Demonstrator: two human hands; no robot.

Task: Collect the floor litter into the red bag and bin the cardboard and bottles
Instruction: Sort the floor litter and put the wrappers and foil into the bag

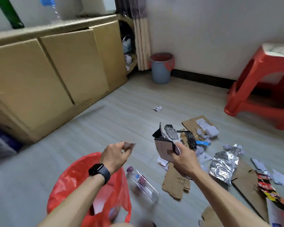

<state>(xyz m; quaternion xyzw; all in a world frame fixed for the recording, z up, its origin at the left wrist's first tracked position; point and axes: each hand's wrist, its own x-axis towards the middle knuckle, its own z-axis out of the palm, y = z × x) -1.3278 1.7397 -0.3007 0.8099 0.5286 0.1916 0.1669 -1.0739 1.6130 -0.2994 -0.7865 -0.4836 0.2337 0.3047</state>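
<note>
Paper scrap [130, 145] pinched in left hand [116, 155], torn packet [165, 149] gripped in right hand [184, 161].

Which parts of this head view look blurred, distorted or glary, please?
In the head view, the scrap pinched by the left hand is motion-blurred, while the packet in the right hand is sharper; the cabinet bows from wide-angle distortion; the foil glares; shadows are faint.
</note>
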